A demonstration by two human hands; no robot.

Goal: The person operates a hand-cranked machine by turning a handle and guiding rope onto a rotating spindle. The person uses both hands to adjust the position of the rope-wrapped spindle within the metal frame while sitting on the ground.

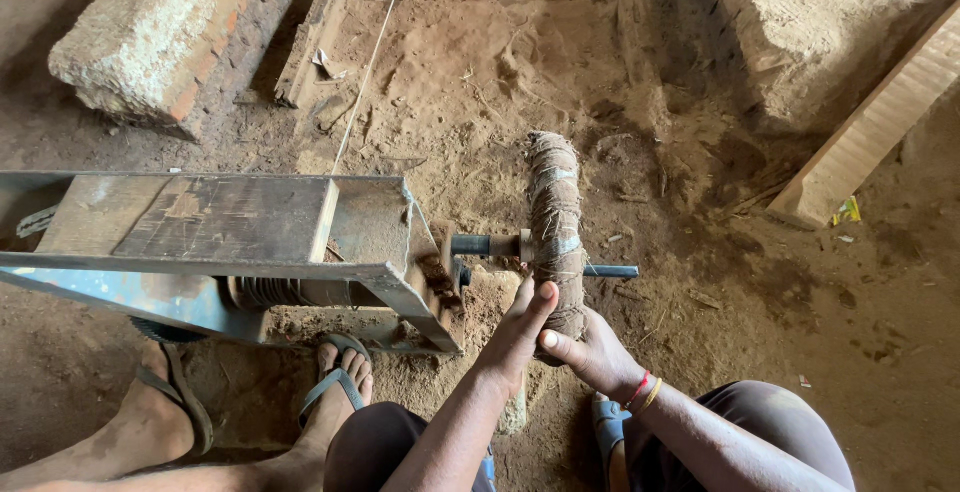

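Sandy dirt floor [480,62] beneath both hands [560,337], wheel [556,222].

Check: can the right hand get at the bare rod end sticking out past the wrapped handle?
Probably yes. The right hand rests on the lower end of the wrapped handle, and the rod end projects just beside it, with only bare dirt floor around it.

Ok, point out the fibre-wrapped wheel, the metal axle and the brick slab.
fibre-wrapped wheel [555,214]: head view, on the wrapped rim facing the camera.
metal axle [612,272]: head view, on the rod end right of the wheel.
brick slab [150,27]: head view, on its pale top face.
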